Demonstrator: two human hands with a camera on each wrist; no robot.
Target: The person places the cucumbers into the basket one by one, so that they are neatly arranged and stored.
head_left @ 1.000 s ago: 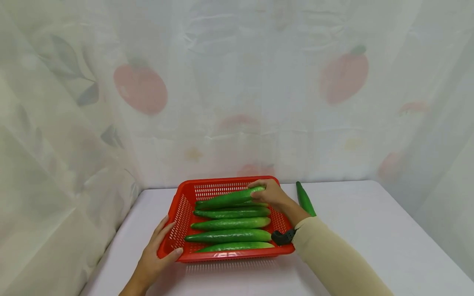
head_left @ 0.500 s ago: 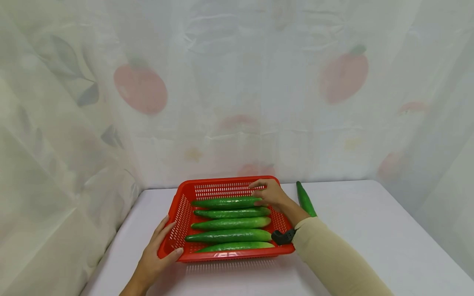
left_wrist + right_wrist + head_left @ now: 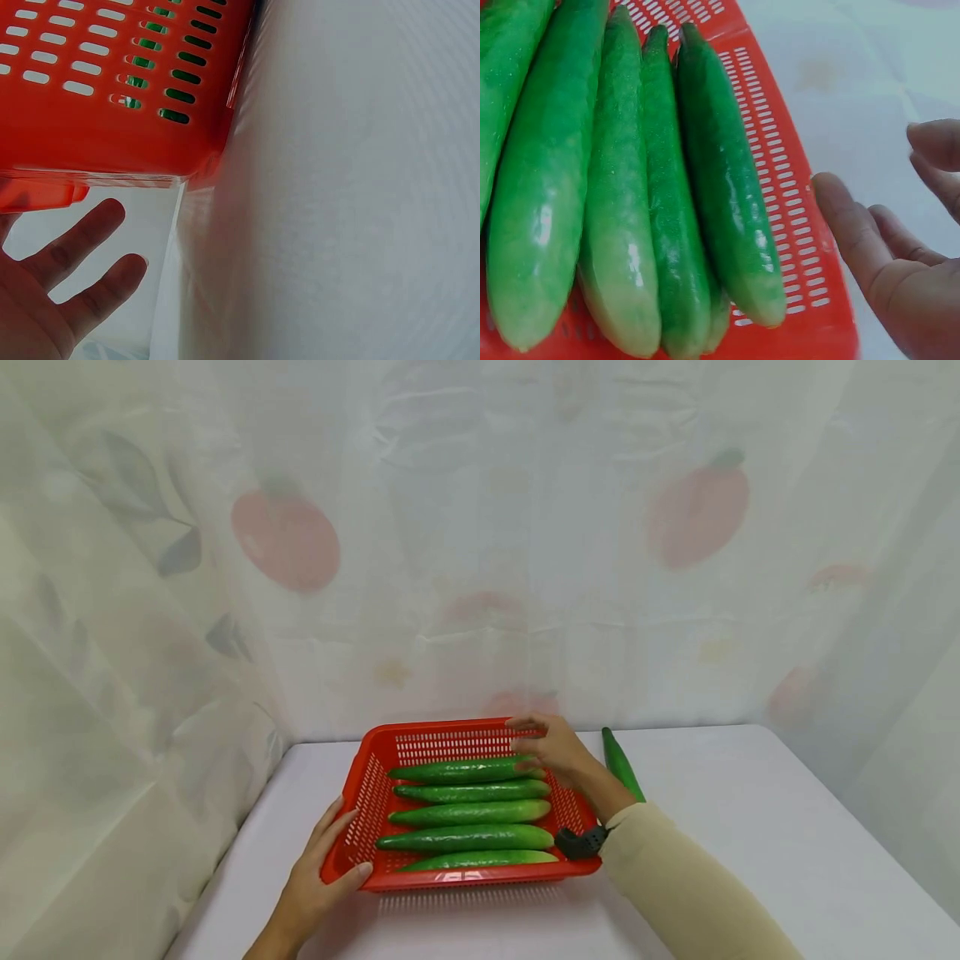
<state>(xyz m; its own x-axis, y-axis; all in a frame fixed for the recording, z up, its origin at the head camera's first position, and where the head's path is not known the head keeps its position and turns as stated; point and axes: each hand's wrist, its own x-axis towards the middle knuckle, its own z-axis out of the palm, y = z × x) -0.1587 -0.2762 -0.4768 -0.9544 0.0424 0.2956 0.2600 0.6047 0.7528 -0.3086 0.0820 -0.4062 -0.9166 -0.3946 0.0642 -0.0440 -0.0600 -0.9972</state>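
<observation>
A red plastic basket (image 3: 472, 880) holds several green cucumbers (image 3: 468, 813) lying crosswise, side by side. My left hand (image 3: 311, 877) rests at its front left corner, thumb on the rim and fingers reaching along the side; in the left wrist view those fingers (image 3: 79, 240) are straight and spread. Over the back right of the basket hovers my right hand (image 3: 551, 750), holding nothing, its fingers loosely bent. Nearest to it is the rearmost cucumber (image 3: 457, 771), whose pale end (image 3: 761, 300) shows apart from the hand in the right wrist view. Another tip peeks out beneath it.
A single cucumber (image 3: 621, 764) lies on the white table (image 3: 735, 810) right of the basket, partly behind my right forearm. A pale printed curtain (image 3: 480, 543) hangs behind the table and along its left side. A dark wrist device (image 3: 581, 842) sits over the basket's right rim.
One second ago my right hand held a cucumber tilted above the back of the basket. It was then let go and lies flat there; the hand has lifted slightly off it. My left hand stays put.
</observation>
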